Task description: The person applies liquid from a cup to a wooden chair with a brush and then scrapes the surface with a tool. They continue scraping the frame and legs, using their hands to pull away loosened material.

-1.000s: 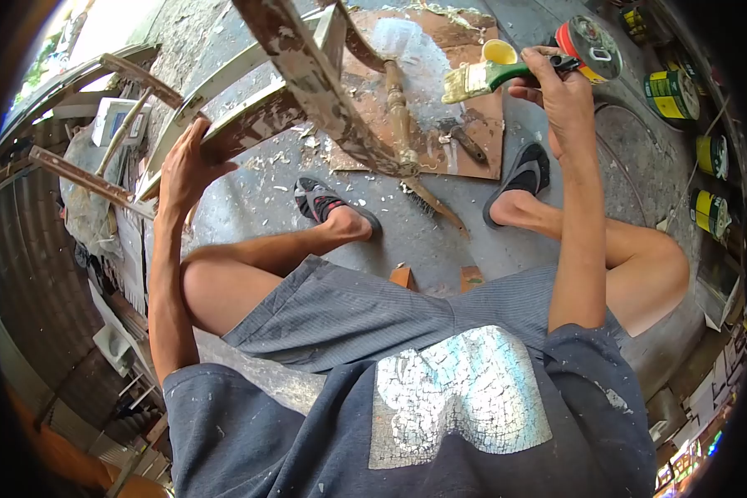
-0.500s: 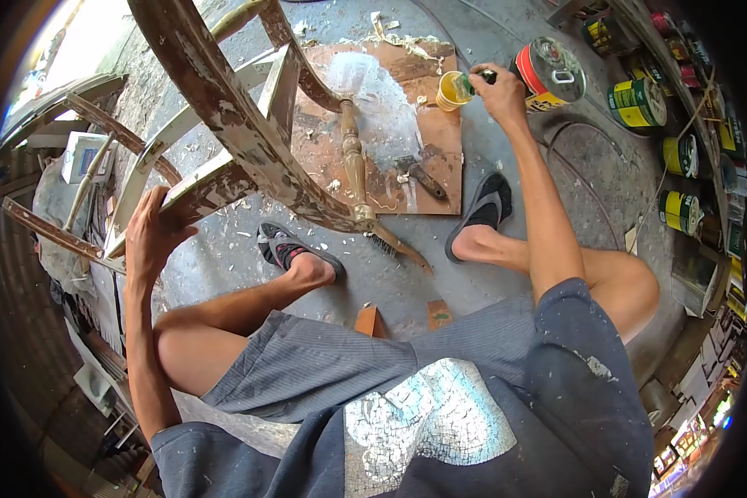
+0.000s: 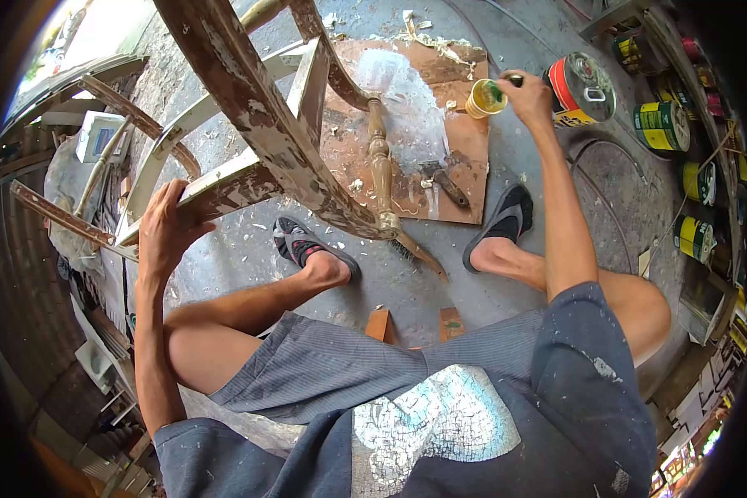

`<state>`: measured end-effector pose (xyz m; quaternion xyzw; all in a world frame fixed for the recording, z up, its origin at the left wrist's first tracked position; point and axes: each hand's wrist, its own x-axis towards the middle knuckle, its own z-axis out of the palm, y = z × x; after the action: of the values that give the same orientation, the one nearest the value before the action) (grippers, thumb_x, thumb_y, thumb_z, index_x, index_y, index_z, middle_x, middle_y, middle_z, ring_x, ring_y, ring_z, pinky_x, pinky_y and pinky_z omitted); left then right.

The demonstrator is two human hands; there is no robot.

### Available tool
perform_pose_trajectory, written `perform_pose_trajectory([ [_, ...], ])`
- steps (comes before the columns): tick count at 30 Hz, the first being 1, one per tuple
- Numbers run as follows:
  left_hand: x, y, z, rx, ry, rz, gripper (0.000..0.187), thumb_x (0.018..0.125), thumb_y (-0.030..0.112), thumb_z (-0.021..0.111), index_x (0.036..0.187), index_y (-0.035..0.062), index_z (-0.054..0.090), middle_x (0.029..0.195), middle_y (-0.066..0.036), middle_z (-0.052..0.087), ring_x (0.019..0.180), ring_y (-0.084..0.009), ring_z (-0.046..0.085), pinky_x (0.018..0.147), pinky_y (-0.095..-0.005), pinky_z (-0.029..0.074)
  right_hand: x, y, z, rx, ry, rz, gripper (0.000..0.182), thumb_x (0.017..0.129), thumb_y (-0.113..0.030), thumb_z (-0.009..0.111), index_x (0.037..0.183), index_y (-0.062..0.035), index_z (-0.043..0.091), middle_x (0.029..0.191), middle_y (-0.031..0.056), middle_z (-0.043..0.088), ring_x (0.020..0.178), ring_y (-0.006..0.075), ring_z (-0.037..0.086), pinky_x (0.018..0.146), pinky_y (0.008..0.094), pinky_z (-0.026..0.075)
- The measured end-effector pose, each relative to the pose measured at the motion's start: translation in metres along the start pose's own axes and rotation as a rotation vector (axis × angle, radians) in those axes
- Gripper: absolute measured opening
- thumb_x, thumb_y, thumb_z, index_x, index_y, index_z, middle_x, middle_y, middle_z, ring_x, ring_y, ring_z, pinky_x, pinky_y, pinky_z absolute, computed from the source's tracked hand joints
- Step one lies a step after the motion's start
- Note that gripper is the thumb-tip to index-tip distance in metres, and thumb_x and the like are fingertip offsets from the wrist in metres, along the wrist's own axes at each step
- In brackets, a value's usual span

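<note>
Grey floor (image 3: 227, 264) shows around a board (image 3: 466, 192), with the cup (image 3: 475, 107) by its far right edge. The brush (image 3: 495, 90) dips in, bristles apparently inside, its handle slanting rightward into the right hand (image 3: 529, 101), the nearer one, fingers closed around it. Well to the left, the left hand (image 3: 163, 234) grips the chair (image 3: 245, 112).

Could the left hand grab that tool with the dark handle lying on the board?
Probably not easily: the left hand is holding the wooden frame, and part of that frame stands between it and the dark-handled tool.
</note>
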<state>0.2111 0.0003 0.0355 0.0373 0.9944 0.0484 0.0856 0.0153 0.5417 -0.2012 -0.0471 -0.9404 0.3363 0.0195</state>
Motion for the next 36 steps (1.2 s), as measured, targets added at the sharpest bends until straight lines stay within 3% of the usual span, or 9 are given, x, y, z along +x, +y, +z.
perform_pose_trajectory([
  [3, -0.001, -0.004, 0.001, -0.005, -0.008, -0.014, 0.062, 0.060, 0.012, 0.091, 0.110, 0.0049, 0.057, 0.103, -0.015, 0.065, 0.098, -0.0375, 0.063, 0.085, -0.0447, 0.050, -0.011, 0.005, -0.028, 0.217, 0.103, 0.191, 0.031, 0.084, -0.034, 0.073, 0.096, -0.0052, 0.077, 0.075, 0.0108, 0.073, 0.068, 0.0200, 0.070, 0.065, 0.0362, 0.056],
  [6, 0.000, 0.000, 0.001, -0.014, -0.003, -0.011, 0.062, 0.059, 0.012, 0.091, 0.111, 0.0048, 0.058, 0.103, -0.015, 0.065, 0.098, -0.0375, 0.063, 0.085, -0.0447, 0.050, -0.028, 0.023, -0.035, 0.753, 0.291, 0.386, 0.025, 0.086, -0.021, 0.076, 0.094, 0.0012, 0.073, 0.077, 0.0073, 0.071, 0.066, 0.0153, 0.068, 0.059, 0.0297, 0.055],
  [9, -0.001, -0.003, 0.003, -0.033, 0.003, 0.001, 0.062, 0.059, 0.011, 0.091, 0.111, 0.0047, 0.058, 0.104, -0.015, 0.065, 0.099, -0.0376, 0.063, 0.085, -0.0446, 0.050, -0.040, 0.037, -0.036, 1.140, 0.451, 0.555, 0.020, 0.085, -0.011, 0.077, 0.096, 0.0034, 0.069, 0.082, 0.0085, 0.069, 0.066, 0.0178, 0.068, 0.056, 0.0254, 0.056],
  [14, -0.001, 0.001, 0.001, -0.024, 0.003, -0.016, 0.062, 0.059, 0.012, 0.091, 0.111, 0.0046, 0.058, 0.104, -0.016, 0.065, 0.099, -0.0377, 0.063, 0.086, -0.0443, 0.050, -0.053, 0.077, -0.025, 1.382, 0.429, 0.692, 0.018, 0.090, -0.011, 0.074, 0.099, 0.0032, 0.066, 0.092, 0.0113, 0.070, 0.070, 0.0201, 0.068, 0.063, 0.0275, 0.059],
  [18, -0.001, -0.003, 0.001, -0.007, -0.015, -0.019, 0.061, 0.061, 0.014, 0.091, 0.110, 0.0051, 0.058, 0.103, -0.016, 0.065, 0.098, -0.0376, 0.063, 0.086, -0.0447, 0.050, -0.060, 0.086, -0.012, 1.562, 0.335, 0.650, 0.018, 0.092, -0.014, 0.072, 0.101, 0.0004, 0.067, 0.091, 0.0103, 0.069, 0.075, 0.0190, 0.069, 0.066, 0.0259, 0.058],
  [24, 0.000, -0.001, 0.001, 0.004, -0.019, -0.006, 0.061, 0.061, 0.016, 0.091, 0.111, 0.0050, 0.058, 0.102, -0.015, 0.065, 0.099, -0.0370, 0.062, 0.086, -0.0450, 0.049, -0.049, -0.019, 0.029, 1.562, -0.040, 0.473, 0.014, 0.087, -0.008, 0.076, 0.096, 0.0007, 0.069, 0.096, 0.0090, 0.070, 0.084, 0.0188, 0.070, 0.074, 0.0276, 0.062],
  [26, 0.000, 0.000, 0.000, 0.008, -0.026, -0.011, 0.061, 0.061, 0.016, 0.091, 0.111, 0.0050, 0.058, 0.102, -0.015, 0.065, 0.099, -0.0367, 0.062, 0.087, -0.0450, 0.049, -0.037, -0.039, 0.058, 1.418, -0.127, 0.409, 0.020, 0.090, -0.009, 0.074, 0.106, 0.0009, 0.069, 0.101, 0.0094, 0.071, 0.085, 0.0177, 0.071, 0.079, 0.0271, 0.062],
  [32, -0.001, -0.007, 0.004, 0.013, -0.036, -0.030, 0.061, 0.062, 0.017, 0.091, 0.111, 0.0055, 0.057, 0.103, -0.014, 0.065, 0.101, -0.0355, 0.062, 0.088, -0.0450, 0.048, -0.017, -0.077, 0.127, 1.343, -0.184, 0.273, 0.017, 0.087, -0.008, 0.075, 0.101, 0.0013, 0.071, 0.095, 0.0081, 0.070, 0.078, 0.0155, 0.070, 0.074, 0.0264, 0.063],
  [36, -0.001, -0.003, 0.002, 0.035, -0.029, -0.024, 0.061, 0.062, 0.018, 0.091, 0.112, 0.0058, 0.057, 0.103, -0.013, 0.065, 0.101, -0.0351, 0.062, 0.089, -0.0450, 0.048, -0.017, -0.077, 0.143, 1.224, -0.205, 0.308, 0.017, 0.086, -0.007, 0.074, 0.100, 0.0016, 0.071, 0.094, 0.0075, 0.070, 0.075, 0.0145, 0.070, 0.073, 0.0252, 0.063],
])
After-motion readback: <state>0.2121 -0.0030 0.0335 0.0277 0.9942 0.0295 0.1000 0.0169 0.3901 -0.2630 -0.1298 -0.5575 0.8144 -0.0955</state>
